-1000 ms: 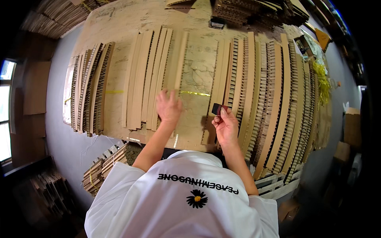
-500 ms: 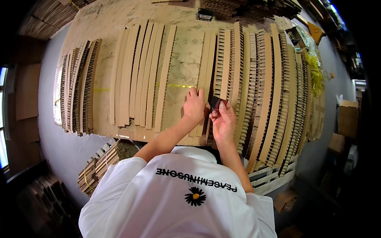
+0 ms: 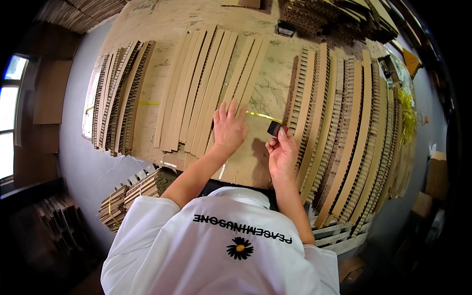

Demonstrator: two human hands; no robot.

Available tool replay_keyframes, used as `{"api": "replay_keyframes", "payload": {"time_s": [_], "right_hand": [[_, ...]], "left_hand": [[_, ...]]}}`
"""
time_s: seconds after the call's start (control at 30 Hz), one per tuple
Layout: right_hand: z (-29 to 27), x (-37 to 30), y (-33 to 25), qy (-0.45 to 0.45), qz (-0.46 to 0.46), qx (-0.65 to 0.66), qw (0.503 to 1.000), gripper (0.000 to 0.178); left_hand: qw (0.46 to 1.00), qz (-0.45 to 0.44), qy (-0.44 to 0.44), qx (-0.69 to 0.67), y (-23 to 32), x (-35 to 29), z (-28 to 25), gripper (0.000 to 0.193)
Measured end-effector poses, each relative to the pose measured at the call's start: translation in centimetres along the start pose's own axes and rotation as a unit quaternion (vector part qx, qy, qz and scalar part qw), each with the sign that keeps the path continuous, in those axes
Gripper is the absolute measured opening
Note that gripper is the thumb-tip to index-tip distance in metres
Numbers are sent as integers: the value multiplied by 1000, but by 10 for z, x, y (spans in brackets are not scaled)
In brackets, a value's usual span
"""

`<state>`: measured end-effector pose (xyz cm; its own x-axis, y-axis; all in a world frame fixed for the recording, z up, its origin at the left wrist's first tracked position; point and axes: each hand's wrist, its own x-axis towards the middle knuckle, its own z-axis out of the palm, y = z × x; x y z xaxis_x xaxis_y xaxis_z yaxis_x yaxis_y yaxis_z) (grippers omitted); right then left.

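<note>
Flat tan cardboard strips (image 3: 197, 88) with honeycomb edges lie side by side on the table's middle. My left hand (image 3: 230, 129) rests with fingers spread on the near end of the rightmost strips (image 3: 251, 69) in this group. My right hand (image 3: 283, 153) pinches a small dark block (image 3: 274, 129), black with a reddish part, between thumb and fingers; its exact kind is unclear. That hand is just left of a second row of honeycomb cardboard strips (image 3: 339, 123), several of them standing on edge. A yellow strap (image 3: 264, 115) crosses the tabletop between my hands.
The worktable (image 3: 236, 169) is covered with worn cardboard. More honeycomb strips (image 3: 123, 93) stand at its left end. A small dark box (image 3: 285, 28) and stacked cardboard (image 3: 319, 19) are at the back. Yellow strapping (image 3: 407, 115) hangs at the right; tied bundles (image 3: 130, 196) lie below left.
My left hand has moved left, and the strips under it now lie against the middle group, baring the tabletop and strap to their right. My right hand still holds the dark block.
</note>
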<state>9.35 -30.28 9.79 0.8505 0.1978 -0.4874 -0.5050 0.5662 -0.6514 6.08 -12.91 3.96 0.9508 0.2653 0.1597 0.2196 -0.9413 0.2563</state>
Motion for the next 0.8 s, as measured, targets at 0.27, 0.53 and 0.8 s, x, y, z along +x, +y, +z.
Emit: {"api": "replay_keyframes", "payload": {"time_s": [0.27, 0.53, 0.8], "right_hand": [[40, 141, 24, -20, -95, -6, 995, 14], [106, 145, 86, -56, -96, -88, 990, 18], [115, 95, 142, -116, -3, -180, 977, 18]], "left_hand": [[995, -56, 67, -37, -31, 19, 0, 63], [939, -340, 46, -26, -240, 90, -11, 57], [940, -330, 75, -39, -253, 57, -20, 61]]}}
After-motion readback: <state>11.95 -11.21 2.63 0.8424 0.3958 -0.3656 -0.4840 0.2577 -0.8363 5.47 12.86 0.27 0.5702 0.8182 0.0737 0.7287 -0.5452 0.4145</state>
